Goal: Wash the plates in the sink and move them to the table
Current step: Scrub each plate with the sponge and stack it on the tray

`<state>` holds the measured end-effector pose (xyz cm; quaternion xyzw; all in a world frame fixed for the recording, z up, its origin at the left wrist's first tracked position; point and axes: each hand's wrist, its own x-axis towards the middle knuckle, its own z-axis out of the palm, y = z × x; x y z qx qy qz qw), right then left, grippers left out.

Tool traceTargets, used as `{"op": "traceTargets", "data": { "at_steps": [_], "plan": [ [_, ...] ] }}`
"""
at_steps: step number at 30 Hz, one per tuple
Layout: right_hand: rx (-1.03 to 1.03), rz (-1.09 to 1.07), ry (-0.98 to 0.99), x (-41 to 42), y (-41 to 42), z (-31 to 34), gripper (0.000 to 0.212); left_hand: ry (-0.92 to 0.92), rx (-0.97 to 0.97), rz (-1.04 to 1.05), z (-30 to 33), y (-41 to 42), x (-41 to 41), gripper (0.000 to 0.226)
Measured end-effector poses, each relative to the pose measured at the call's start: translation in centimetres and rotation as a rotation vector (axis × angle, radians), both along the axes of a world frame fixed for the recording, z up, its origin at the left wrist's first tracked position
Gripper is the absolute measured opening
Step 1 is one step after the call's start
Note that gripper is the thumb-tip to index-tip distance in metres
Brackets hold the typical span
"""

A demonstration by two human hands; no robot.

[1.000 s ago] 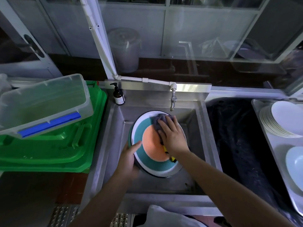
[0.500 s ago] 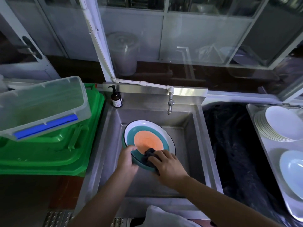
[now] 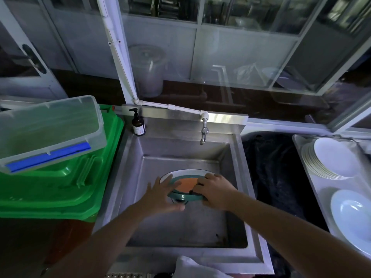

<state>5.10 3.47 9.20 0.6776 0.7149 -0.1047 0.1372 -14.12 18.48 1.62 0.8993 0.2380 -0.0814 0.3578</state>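
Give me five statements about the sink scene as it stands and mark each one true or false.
1. The striped plate is in the sink. True.
2. The right hand holds a dark cloth against the plate. True.
3. Water runs from the tap. False: no stream shows.
4. The soap bottle stands at the sink's right corner. False: the back left corner.
5. The left hand has its fingers spread at the plate's edge. True.
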Motion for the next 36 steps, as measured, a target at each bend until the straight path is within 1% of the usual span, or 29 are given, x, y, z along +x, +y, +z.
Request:
{"op": "traceTargets", "data": {
  "at_steps": [1, 2, 3, 4, 6, 8, 9, 11, 12, 13, 15, 17, 18, 19, 21, 22, 23, 24, 26, 27, 29, 32, 34, 36],
  "plan": [
    [-0.016, 0.035, 0.009, 0.5, 0.1, 0.8, 0.041, 0.124, 0.161, -0.156, 0.5, 0.3, 0.0, 0.107],
    [-0.044, 0.072, 0.02, 0.9, 0.3, 1.6, 0.039, 0.159, 0.268, -0.263, 0.9, 0.4, 0.3, 0.11],
    [-0.06, 0.113, 0.029, 1.2, 0.5, 2.4, 0.038, 0.141, 0.288, -0.322, 1.9, 0.1, 0.7, 0.107],
    [-0.067, 0.149, 0.024, 1.5, 0.7, 3.1, 0.038, 0.092, 0.242, -0.359, 2.7, -0.3, 1.3, 0.101],
    [-0.055, 0.205, 0.014, 1.7, 0.9, 3.7, 0.036, 0.03, 0.085, -0.377, 4.1, -1.7, 2.4, 0.085],
    [-0.05, 0.201, 0.035, 2.2, 1.0, 4.1, 0.033, 0.033, -0.057, -0.266, 4.6, -3.0, 2.6, 0.062],
    [-0.024, 0.189, 0.06, 2.6, 1.1, 4.3, 0.033, 0.045, -0.114, -0.2, 4.6, -3.4, 2.6, 0.055],
    [0.048, 0.117, 0.079, 3.7, 1.3, 4.6, 0.041, 0.076, -0.2, -0.089, 4.8, -3.3, 2.9, 0.043],
    [0.076, 0.053, 0.096, 4.4, 1.6, 4.7, 0.047, 0.072, -0.276, -0.023, 4.9, -3.1, 3.1, 0.04],
    [0.092, -0.049, 0.162, 4.9, 1.7, 4.8, 0.052, 0.055, -0.399, 0.04, 4.7, -2.8, 3.3, 0.043],
    [0.175, -0.366, 0.423, 5.5, 2.0, 4.9, 0.056, -0.041, -0.747, 0.174, 4.4, -2.8, 3.4, 0.059],
    [0.32, -0.658, 0.644, 5.5, 1.9, 4.0, 0.054, -0.149, -1.105, 0.273, 4.0, -3.1, 3.1, 0.063],
    [0.38, -0.733, 0.68, 5.1, 1.7, 3.2, 0.053, -0.199, -1.225, 0.326, 4.1, -3.4, 2.9, 0.063],
    [0.404, -0.765, 0.691, 4.3, 1.6, 2.2, 0.051, -0.245, -1.314, 0.392, 4.3, -3.9, 2.9, 0.063],
    [0.408, -0.774, 0.744, 1.7, 1.7, 0.4, 0.047, -0.325, -1.425, 0.506, 4.4, -4.8, 3.1, 0.063],
    [0.422, -0.783, 0.774, 0.2, 1.9, -0.4, 0.045, -0.341, -1.45, 0.564, 4.4, -5.2, 3.4, 0.057],
    [0.461, -0.786, 0.79, -1.1, 2.2, -1.2, 0.043, -0.35, -1.464, 0.637, 4.5, -5.5, 3.7, 0.052],
    [0.528, -0.746, 0.786, -2.2, 2.4, -1.7, 0.04, -0.342, -1.469, 0.704, 4.6, -5.8, 3.9, 0.053],
    [0.665, -0.609, 0.775, -3.7, 2.7, -2.5, 0.033, -0.363, -1.496, 0.809, 4.7, -6.0, 4.1, 0.069],
    [0.706, -0.558, 0.774, -4.2, 2.7, -2.4, 0.028, -0.403, -1.527, 0.844, 4.6, -5.9, 4.0, 0.077],
    [0.731, -0.506, 0.755, -5.0, 2.3, -2.1, 0.024, -0.48, -1.609, 0.884, 4.6, -5.5, 3.5, 0.087],
    [0.753, -0.419, 0.724, -6.2, 1.4, -2.1, 0.025, -0.611, -1.753, 0.925, 4.4, -4.7, 3.1, 0.099],
    [0.769, -0.341, 0.709, -6.0, 0.8, -2.4, 0.024, -0.627, -1.807, 0.943, 4.9, -4.3, 2.6, 0.102],
    [0.731, -0.25, 0.701, -5.5, -0.2, -2.5, 0.024, -0.613, -1.854, 0.904, 5.4, -4.0, 2.3, 0.108]
  ]
}}
